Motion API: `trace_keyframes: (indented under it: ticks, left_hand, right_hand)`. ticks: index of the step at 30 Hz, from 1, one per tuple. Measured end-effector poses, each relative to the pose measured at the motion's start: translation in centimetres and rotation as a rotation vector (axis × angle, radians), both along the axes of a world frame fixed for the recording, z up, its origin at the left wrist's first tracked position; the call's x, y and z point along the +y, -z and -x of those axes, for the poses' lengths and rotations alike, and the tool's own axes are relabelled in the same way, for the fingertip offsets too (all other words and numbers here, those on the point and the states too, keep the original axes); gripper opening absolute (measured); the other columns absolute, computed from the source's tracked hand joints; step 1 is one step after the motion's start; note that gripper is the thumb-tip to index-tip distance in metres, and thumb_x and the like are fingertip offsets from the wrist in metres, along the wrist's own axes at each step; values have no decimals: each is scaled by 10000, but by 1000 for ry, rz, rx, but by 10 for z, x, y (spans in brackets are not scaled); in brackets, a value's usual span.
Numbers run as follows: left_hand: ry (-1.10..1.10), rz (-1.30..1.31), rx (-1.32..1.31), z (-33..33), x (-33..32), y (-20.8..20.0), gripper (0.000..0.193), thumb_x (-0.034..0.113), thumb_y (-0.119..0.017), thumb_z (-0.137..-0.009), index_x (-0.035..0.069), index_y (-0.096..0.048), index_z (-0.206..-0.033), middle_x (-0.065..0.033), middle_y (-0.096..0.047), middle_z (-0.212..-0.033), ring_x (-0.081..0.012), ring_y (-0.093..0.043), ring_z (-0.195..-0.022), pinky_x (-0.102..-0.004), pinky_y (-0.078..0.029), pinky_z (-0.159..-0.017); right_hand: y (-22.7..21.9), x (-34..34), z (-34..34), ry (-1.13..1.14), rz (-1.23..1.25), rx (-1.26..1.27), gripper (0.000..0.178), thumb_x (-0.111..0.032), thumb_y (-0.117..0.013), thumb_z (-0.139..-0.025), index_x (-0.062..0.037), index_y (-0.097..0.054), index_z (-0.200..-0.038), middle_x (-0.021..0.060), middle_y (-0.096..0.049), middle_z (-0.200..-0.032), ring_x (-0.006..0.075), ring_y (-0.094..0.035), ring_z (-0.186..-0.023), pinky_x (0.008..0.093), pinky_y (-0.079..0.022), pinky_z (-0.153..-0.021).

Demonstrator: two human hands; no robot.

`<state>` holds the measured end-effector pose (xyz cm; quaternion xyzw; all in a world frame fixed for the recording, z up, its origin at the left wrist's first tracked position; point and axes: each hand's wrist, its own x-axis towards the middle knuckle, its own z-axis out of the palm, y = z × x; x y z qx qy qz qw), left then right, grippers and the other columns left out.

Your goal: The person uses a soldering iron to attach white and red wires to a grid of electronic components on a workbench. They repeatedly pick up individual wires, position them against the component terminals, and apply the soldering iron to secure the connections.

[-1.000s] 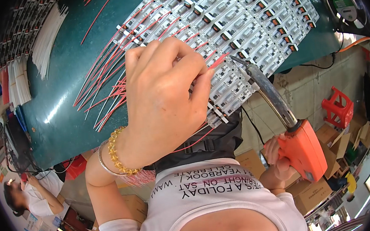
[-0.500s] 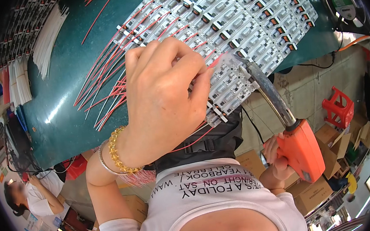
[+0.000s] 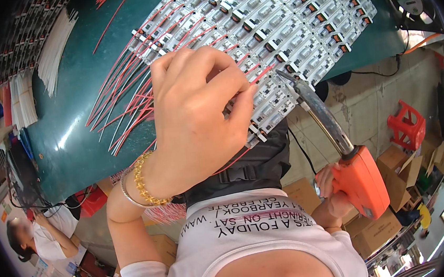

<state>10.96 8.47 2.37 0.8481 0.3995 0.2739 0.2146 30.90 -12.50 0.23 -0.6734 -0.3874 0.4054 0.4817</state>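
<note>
A panel of small circuit boards [image 3: 301, 23] lies on the green table, with rows of transformers and other parts. Red wires [image 3: 123, 94] run from its left side, some beside white ones. My left hand [image 3: 199, 114] is closed in a pinch over the panel's near left part, a red wire [image 3: 263, 75] sticking out from its fingertips. In my right hand [image 3: 332, 189] is an orange-handled soldering gun [image 3: 363, 184]. Its metal barrel slants up to the panel, and the thin tip is close to that wire's end; contact cannot be made out.
A black fan [image 3: 409, 0] stands at the table's far right. Bundles of white wires [image 3: 57, 52] lie at the left of the green table [image 3: 70, 157]. On the floor to the right are a red stool [image 3: 406, 125] and cardboard boxes [image 3: 373, 233]. Another person [image 3: 45, 233] sits at left.
The smoke around the soldering tip has gone, and the tip has moved slightly up and left. The panel appears shifted a little to the left. My left hand keeps its pinch.
</note>
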Motion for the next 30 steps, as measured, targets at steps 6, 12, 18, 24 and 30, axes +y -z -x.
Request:
trace_keyframes:
  ticks: [6,12,18,24,30]
  left_hand:
    - [22,12,30,0,3,-3,122,36,-783,-678,67,-674,-724,-26,-616,-808,-217,-571,-793,-342,-390,-782]
    - [34,25,35,2,4,-4,126,39,-785,-678,67,-675,-732,-23,-613,-808,-215,-564,-788,-340,-387,-771]
    - [37,10,43,1,4,-4,125,41,-785,-680,64,-673,-731,-21,-611,-805,-217,-563,-786,-341,-391,-766]
    - [0,-48,-72,1,5,-3,134,23,-791,-674,51,-671,-728,-40,-629,-815,-220,-570,-781,-340,-406,-780]
    - [34,-68,-77,2,-3,-8,131,6,-788,-690,49,-673,-737,-32,-605,-693,-196,-550,-713,-343,-399,-790]
  right_hand:
    - [8,-7,-8,-73,-8,-133,673,-672,-492,-889,-114,-463,-516,-5,-488,-522,191,-519,-500,306,-407,-508]
    - [9,-31,-16,-59,166,-273,640,-656,-503,-881,-92,-510,-579,-3,-482,-542,172,-492,-502,299,-374,-492]
    - [3,-15,-9,-44,82,-212,743,-782,-488,-814,-73,-502,-592,-2,-458,-533,154,-481,-487,282,-370,-485]
    - [5,-4,-2,-9,-31,-64,739,-779,-535,-794,-77,-449,-580,-15,-431,-522,141,-456,-454,282,-375,-477]
    - [3,-8,-1,-24,-153,148,767,-655,-601,-845,54,-457,-1100,-39,-458,-537,102,-445,-450,269,-389,-489]
